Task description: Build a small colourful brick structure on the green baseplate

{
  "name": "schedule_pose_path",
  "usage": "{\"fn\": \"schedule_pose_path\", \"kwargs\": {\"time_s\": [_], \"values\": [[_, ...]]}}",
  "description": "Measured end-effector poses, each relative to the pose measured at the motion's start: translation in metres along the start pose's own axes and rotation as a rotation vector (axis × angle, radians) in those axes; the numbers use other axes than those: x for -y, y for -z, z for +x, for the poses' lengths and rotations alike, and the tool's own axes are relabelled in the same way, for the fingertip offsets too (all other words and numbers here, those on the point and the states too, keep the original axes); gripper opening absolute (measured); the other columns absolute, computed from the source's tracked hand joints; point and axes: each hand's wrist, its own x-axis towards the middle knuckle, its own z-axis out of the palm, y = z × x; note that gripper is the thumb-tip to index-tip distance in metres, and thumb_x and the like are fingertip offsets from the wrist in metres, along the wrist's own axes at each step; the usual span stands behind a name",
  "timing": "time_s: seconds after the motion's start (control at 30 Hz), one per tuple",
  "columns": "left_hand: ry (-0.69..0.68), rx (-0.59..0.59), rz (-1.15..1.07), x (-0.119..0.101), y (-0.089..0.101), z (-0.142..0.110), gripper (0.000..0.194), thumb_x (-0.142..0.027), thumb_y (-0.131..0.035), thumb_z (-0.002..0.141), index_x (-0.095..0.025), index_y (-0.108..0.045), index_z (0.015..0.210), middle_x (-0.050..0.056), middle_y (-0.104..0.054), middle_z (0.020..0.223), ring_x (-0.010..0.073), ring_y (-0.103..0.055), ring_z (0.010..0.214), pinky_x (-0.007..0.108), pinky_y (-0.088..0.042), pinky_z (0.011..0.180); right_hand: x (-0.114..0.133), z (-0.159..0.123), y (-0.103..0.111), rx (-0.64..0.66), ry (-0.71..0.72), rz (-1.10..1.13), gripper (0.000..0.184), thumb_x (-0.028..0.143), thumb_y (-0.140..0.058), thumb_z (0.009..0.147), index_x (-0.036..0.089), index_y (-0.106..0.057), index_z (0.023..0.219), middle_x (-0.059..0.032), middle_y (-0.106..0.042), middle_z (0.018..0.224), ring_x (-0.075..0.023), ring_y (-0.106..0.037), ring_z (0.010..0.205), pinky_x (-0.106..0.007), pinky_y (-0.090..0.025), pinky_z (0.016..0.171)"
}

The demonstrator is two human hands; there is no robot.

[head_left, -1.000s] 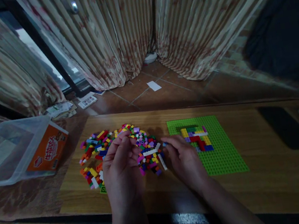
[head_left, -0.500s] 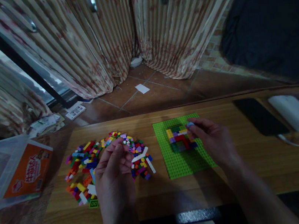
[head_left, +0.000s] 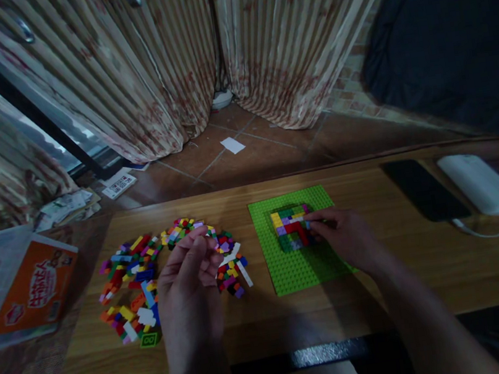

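Note:
My right hand [head_left: 345,235] is closed in a pinch on a small light blue brick [head_left: 309,224], mostly hidden by the fingertips. It holds this brick at the right side of a low block of coloured bricks [head_left: 291,229], with yellow, red, purple and green among them. That block sits on a green studded baseplate [head_left: 285,272]. My left hand [head_left: 190,277] hovers over the loose brick pile [head_left: 140,269], thumb and fingers drawn together. Whether something small is between its fingertips I cannot make out.
A clear plastic box with an orange label [head_left: 34,285] stands at the left. A black phone [head_left: 425,189] and a white power bank with a cable [head_left: 481,183] lie on the right of the wooden table [head_left: 263,341]. Striped curtains [head_left: 157,69] hang behind.
My right hand has moved slightly left and down, bringing the light blue brick against the brick block. The left hand keeps its pose. The whole view has shifted a little.

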Motion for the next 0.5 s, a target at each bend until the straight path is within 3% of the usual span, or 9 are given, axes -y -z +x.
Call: {"fn": "schedule_pose_path", "kwargs": {"time_s": [0.2,0.5], "values": [[0.01,0.01,-0.013,-0.001,0.0,-0.001,0.024,-0.019,-0.081,0.064,-0.013,-0.074,0.086,0.002,-0.064,0.08,0.0077,-0.057,0.068,0.015,-0.047,0.057,0.002,0.0,-0.008,-0.081,0.073,-0.127,0.018,0.029,-0.061,0.08,0.021,-0.075,0.089,-0.006,-0.076,0.092,-0.0209,-0.069,0.084,-0.038,-0.053,0.082],[0.009,0.072,0.017,0.0,0.001,0.0,0.021,-0.019,-0.079,0.065,-0.013,-0.073,0.084,0.002,-0.063,0.077,0.0075,-0.056,0.067,0.015,-0.047,0.058,0.002,0.003,-0.014,-0.154,0.029,-0.188,0.014,0.031,-0.064,0.079,0.02,-0.074,0.08,-0.0051,-0.076,0.081,-0.0201,-0.068,0.071,-0.035,-0.051,0.07]]}}
